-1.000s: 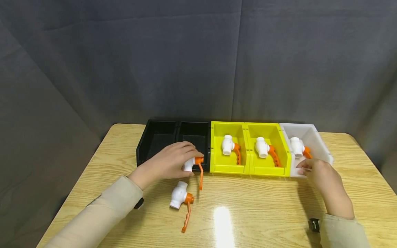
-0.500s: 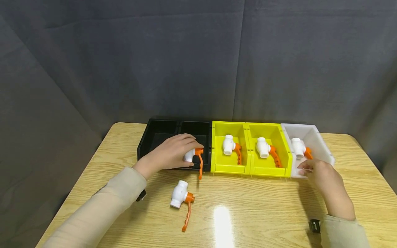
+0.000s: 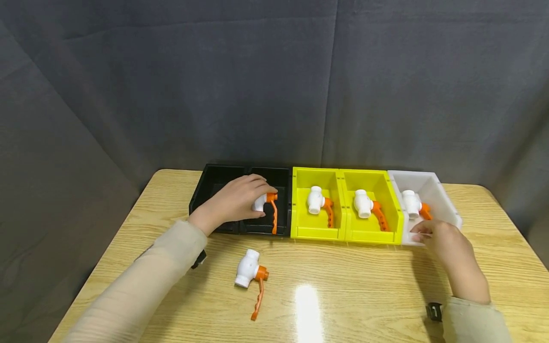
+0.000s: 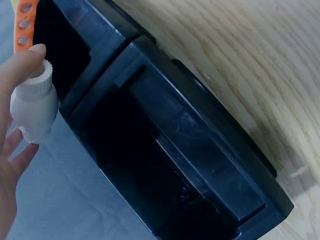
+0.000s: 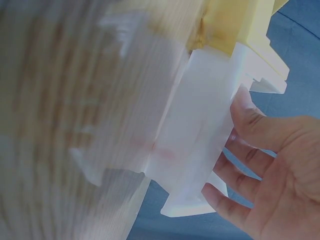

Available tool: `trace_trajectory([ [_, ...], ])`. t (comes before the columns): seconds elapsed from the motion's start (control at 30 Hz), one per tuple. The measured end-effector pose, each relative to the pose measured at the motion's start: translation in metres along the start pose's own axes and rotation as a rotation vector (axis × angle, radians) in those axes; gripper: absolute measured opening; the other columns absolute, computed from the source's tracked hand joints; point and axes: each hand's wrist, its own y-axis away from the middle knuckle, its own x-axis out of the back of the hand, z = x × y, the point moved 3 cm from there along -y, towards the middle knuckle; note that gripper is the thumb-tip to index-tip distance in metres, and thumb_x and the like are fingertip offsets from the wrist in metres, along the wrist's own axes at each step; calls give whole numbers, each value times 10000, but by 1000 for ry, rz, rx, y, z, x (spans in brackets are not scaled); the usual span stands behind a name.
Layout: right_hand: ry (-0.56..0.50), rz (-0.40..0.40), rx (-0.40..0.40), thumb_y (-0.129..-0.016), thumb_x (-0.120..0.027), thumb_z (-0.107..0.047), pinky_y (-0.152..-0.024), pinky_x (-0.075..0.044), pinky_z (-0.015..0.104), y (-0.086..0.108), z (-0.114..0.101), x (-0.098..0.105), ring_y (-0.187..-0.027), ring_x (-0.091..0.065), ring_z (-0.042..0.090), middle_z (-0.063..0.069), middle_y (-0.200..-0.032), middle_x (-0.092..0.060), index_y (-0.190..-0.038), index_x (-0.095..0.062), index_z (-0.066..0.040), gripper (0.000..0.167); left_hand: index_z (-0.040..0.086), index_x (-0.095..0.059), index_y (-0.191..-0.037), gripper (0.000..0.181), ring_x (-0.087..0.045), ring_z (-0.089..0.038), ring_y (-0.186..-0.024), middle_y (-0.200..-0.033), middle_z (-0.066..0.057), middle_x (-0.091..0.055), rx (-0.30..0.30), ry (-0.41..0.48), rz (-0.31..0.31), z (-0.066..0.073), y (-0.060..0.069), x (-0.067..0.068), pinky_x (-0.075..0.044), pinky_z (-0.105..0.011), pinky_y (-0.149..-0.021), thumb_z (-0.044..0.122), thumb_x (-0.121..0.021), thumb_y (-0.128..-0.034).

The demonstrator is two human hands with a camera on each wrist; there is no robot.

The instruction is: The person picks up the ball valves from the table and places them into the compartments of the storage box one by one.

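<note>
My left hand (image 3: 233, 200) grips a white ball valve (image 4: 34, 107) with an orange lever, thumb on one side and fingers on the other. The valve hangs over the right-hand black bin (image 3: 285, 228). Another ball valve (image 3: 247, 269) lies on the table in front of the black bins, its lever pointing towards me. My right hand (image 3: 448, 243) is at the front lip of the white bin (image 5: 195, 115), fingers loosely bent with nothing between them. Inside that bin lies a ball valve (image 3: 412, 205), behind my right fingers.
Two yellow bins (image 3: 317, 233) stand between the black and white ones, each holding a ball valve (image 3: 315, 200). The left black bin (image 3: 220, 178) is partly hidden by my left hand. A grey curtain (image 3: 257, 85) hangs behind the wooden table (image 3: 351, 290).
My left hand has moved away from me with the ball valve, from the black bin's front edge to over its inside. My right hand has stayed at the white bin.
</note>
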Motion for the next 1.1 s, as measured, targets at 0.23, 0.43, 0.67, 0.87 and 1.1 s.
trace_trajectory([
  [0.23,2,-10,1,-855,-748,-94,-632,-445,481,0,0,-1,-823,-613,402,190,-924,-693,-892,-732,-54,57,139,-622,-1333,617,-485,-244,-1287,-1321,-28,-611,43,6,21,-13,-5,-2,-373,-398,-1108,318,-858,-792],
  [0.43,0,-7,3,-855,-749,-87,-646,-453,500,-1,0,-2,-830,-619,406,195,-922,-696,-888,-733,-48,54,131,-623,-1330,611,-478,-253,-1292,-1328,-36,-607,61,16,19,-18,-15,-5,-366,-407,-1112,293,-861,-791],
  [0.67,-3,-11,-5,-858,-741,-86,-641,-446,492,-1,0,-2,-834,-618,406,191,-919,-701,-886,-730,-50,46,138,-619,-1335,609,-470,-249,-1293,-1333,-31,-599,90,21,-13,-22,-23,-11,-361,-407,-1115,288,-858,-795],
  [0.87,-2,-20,-16,-858,-743,-87,-646,-449,498,-2,1,-2,-838,-615,410,207,-939,-695,-892,-728,-45,56,145,-622,-1327,606,-493,-236,-1252,-1306,-23,-613,90,-4,-51,-22,-29,-16,-384,-396,-1094,304,-859,-793],
  [1.1,0,-9,-5,-851,-754,-96,-642,-453,512,-1,0,-2,-825,-617,404,195,-929,-694,-884,-729,-51,61,152,-624,-1324,603,-517,-237,-1223,-1292,-27,-626,86,-67,-134,-18,-35,-21,-407,-387,-1076,331,-853,-795],
])
